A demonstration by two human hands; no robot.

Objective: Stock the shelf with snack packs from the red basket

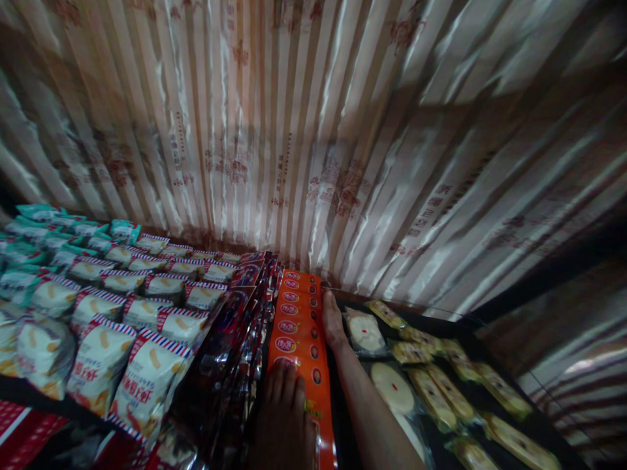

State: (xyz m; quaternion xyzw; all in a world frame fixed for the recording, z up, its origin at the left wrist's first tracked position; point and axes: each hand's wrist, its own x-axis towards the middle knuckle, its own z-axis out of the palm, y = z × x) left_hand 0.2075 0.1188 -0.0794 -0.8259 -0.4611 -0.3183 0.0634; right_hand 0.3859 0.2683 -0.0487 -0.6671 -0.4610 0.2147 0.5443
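A long orange strip of snack packets (294,320), marked with repeated round logos, runs away from me on the dark surface. On its near part my left hand (285,398) lies palm down, fingers stretched out. My right hand (334,320) is at the strip's far right edge, its fingers extended along the side and partly hidden. Dark shiny packets (245,313) stand in an overlapping row just left of the strip. To the right of my right hand lies a round white cake (365,331) in clear wrapping.
White snack bags with striped tops (147,378) fill the left side, with teal bags (29,251) behind them. Yellow wrapped bars (431,398) and another pale round cake (392,387) lie at right. A pleated, printed curtain (274,130) hangs behind.
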